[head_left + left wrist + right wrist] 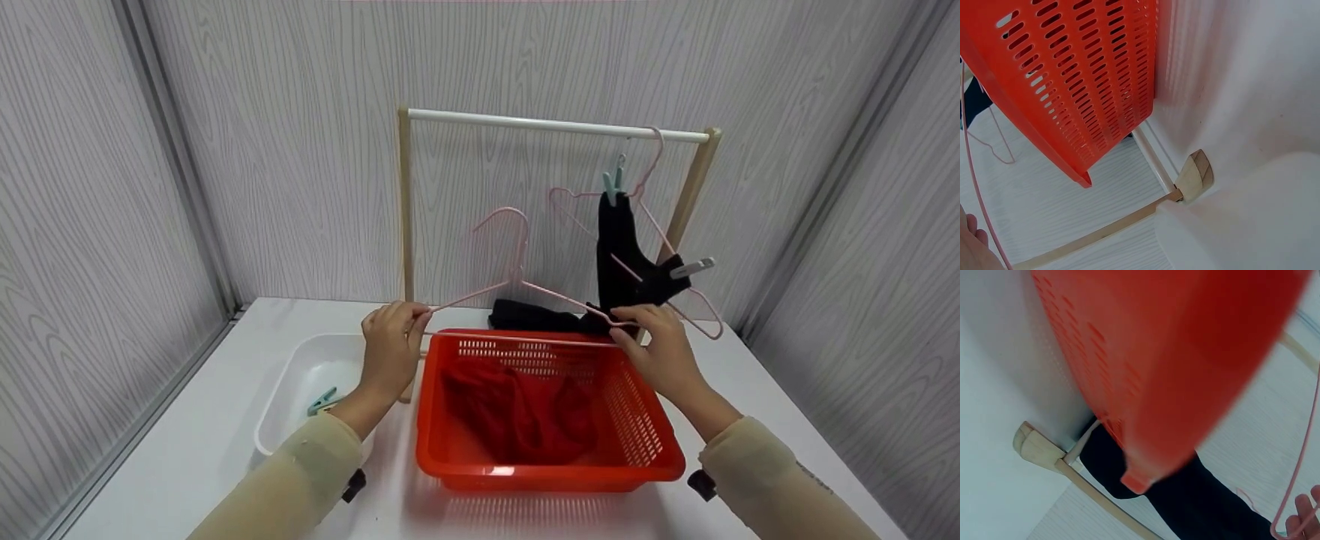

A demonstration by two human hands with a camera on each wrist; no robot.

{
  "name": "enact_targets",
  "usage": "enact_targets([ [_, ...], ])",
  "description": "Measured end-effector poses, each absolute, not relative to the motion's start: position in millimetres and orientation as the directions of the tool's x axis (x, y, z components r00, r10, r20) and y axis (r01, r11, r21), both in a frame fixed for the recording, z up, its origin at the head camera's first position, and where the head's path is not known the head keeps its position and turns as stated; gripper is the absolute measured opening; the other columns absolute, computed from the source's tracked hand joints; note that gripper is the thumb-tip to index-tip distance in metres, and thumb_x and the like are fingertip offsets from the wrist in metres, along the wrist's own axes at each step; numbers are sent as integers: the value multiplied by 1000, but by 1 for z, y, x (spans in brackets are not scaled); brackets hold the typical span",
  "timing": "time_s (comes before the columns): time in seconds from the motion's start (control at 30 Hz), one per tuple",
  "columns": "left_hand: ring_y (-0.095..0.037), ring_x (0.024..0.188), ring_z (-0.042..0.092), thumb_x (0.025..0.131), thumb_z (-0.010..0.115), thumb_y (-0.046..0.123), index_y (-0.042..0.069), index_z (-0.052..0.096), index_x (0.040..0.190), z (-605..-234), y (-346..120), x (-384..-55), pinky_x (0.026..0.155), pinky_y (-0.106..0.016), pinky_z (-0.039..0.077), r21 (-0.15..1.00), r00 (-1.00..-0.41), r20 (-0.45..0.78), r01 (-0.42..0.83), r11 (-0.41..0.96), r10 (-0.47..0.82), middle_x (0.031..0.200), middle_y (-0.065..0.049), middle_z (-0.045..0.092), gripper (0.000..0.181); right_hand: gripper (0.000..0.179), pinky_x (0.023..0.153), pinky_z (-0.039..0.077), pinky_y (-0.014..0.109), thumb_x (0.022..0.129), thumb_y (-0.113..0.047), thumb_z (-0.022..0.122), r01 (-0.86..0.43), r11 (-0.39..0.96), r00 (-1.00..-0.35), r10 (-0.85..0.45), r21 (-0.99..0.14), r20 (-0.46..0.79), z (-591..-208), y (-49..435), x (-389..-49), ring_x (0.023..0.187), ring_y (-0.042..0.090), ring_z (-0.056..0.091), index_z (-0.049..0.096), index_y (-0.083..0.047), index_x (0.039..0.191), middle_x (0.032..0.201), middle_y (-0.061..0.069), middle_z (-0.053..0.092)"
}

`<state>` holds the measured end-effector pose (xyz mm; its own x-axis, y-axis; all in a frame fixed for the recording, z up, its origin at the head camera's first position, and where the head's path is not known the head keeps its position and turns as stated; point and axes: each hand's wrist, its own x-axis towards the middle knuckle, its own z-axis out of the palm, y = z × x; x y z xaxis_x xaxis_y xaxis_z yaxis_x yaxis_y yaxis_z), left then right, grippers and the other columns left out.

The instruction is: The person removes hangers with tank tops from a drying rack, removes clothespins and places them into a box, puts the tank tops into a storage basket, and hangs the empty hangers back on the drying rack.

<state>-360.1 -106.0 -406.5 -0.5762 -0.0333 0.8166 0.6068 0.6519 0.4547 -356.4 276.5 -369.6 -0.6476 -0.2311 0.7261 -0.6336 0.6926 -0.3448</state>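
A pink wire hanger (523,251) is held up by both hands over the back of the red basket (551,472), its hook pointing up. My left hand (390,345) pinches its left corner between thumb and fingers. At the opposite corner, my right hand (660,345) grips the wire the same way. Nothing hangs on this hanger. Crumpled red cloth (517,420) lies inside the basket. In the right wrist view, the fingers (1303,509) of that hand show beside the pink wire.
Behind the basket stands a rack with a white bar (525,121). From it hangs another pink hanger (660,146) with a black garment (619,232) clipped by mint and pale clothespins (694,268); black cloth reaches down behind the basket. A white tub (300,360) with a mint clothespin (322,400) stands left.
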Motion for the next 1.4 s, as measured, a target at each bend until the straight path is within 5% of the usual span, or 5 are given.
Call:
enact_targets([
  [0.4,-24,92,62,98,64,16,8,68,100,-406,-103,-361,94,-52,36,443,-562,827,617,650,-30,88,-4,66,9,13,75,45,15,93,-7,69,-632,628,-690,-191,-453,698,-373,276,-352,84,10,56,75,-6,105,94,3,68],
  [0.87,-22,95,65,97,66,16,9,70,101,-402,-100,-362,91,-49,37,415,-551,834,628,658,1,95,-3,70,9,8,63,42,17,94,-7,67,-605,627,-708,-141,-491,692,-369,281,-352,72,12,53,74,-8,99,85,0,65],
  [1.2,-28,116,56,95,69,15,9,70,113,-405,-103,-359,97,-51,35,388,-516,856,606,694,-29,119,-8,66,20,9,64,42,16,96,-9,66,-587,634,-719,-123,-503,685,-370,283,-351,75,10,55,73,-7,99,85,4,66],
  [1.4,-27,113,55,93,71,15,9,71,107,-406,-103,-356,92,-48,37,370,-483,875,623,690,-33,117,-8,64,15,8,67,42,15,96,-9,66,-586,636,-709,-102,-502,698,-366,285,-350,78,11,54,73,-9,99,87,4,66],
])
